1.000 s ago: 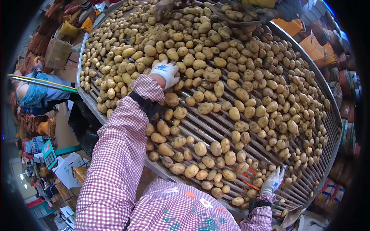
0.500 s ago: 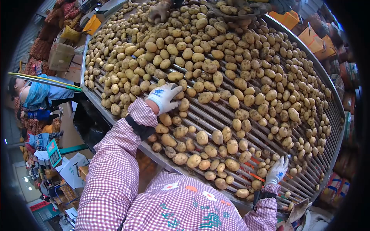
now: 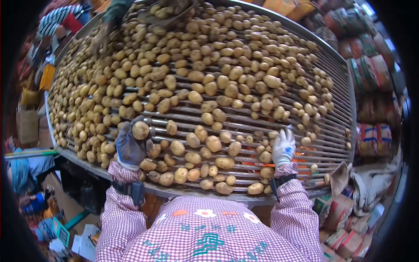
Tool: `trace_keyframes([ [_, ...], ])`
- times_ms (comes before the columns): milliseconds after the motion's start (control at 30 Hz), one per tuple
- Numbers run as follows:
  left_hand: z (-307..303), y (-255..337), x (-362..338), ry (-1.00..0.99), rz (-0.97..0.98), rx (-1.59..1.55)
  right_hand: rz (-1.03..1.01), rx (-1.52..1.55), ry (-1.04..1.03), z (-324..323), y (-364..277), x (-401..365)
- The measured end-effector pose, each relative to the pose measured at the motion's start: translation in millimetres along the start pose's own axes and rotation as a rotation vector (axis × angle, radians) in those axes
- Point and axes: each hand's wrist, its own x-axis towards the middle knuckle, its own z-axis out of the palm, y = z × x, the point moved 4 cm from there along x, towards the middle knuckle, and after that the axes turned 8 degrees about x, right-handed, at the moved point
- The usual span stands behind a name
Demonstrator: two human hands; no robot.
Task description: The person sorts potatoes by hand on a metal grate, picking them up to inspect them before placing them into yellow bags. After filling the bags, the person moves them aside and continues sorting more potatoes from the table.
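My left hand (image 3: 128,146), in a glove with a grey-blue palm, is turned palm up at the near left of the sorting table. Its fingers curl round a potato (image 3: 140,130). Toward the near right, my right hand (image 3: 283,147), in a white glove with a blue print, lies back up with its fingers stretched forward. It is beside a few small potatoes (image 3: 264,156) and grips nothing I can see. Many more potatoes (image 3: 214,143) lie on the metal bars (image 3: 244,126) between and beyond both hands.
A metal rim (image 3: 352,113) edges the table. Across it, another person's hand (image 3: 101,40) reaches into the potatoes near a scoop (image 3: 168,17). A trowel-like tool (image 3: 339,178) rests at the right corner. Stacked sacks (image 3: 374,135) stand on the right.
The view has swung to the right. My left hand has turned from palm down to palm up and now has a potato in it. My right hand still reaches over the bars.
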Motion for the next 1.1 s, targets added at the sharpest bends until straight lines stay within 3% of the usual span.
trace_keyframes([
  [167, 41.2, -79.3, -2.8, 0.116, -0.166, -0.047, 0.075, 0.017, -0.090, -6.7, -8.2, -0.5],
  [267, 66.2, -119.6, -7.1, 0.120, -0.291, -0.148, -0.034, 0.065, -0.082, -22.7, -51.4, -7.8],
  [333, 69.0, -140.3, -7.9, 0.067, -0.308, -0.121, -0.184, 0.383, -0.267, -49.3, -103.0, -6.8],
  [400, 71.7, -151.6, -12.8, 0.087, -0.347, -0.147, -0.488, 0.639, -0.140, -57.1, -142.7, -4.4],
  [467, 72.8, -150.5, -17.8, 0.058, -0.313, -0.132, -0.653, 0.714, 0.039, -64.2, -170.7, 22.3],
  [533, 79.9, -146.7, -21.3, 0.011, -0.258, -0.117, -0.524, 0.819, 0.012, -33.8, -185.6, 68.3],
  [733, 78.4, -143.3, -46.5, 0.202, -0.121, -0.054, -0.222, 0.205, -0.349, -13.2, -233.3, 138.7],
  [800, 64.3, -152.4, -52.5, 0.261, -0.134, -0.108, -0.175, 0.218, -0.386, -11.6, -235.1, 136.1],
  [900, 68.2, -165.8, -49.5, 0.311, -0.184, -0.068, -0.209, 0.449, -0.333, -1.7, -211.3, 129.7],
  [1000, 74.4, -175.3, -39.4, 0.220, -0.213, 0.016, -0.308, 0.800, -0.341, -2.9, -190.3, 105.4],
  [1100, 84.3, -187.6, -23.6, 0.210, -0.186, 0.069, -0.620, 1.147, -0.516, -36.3, -193.5, 50.0],
])
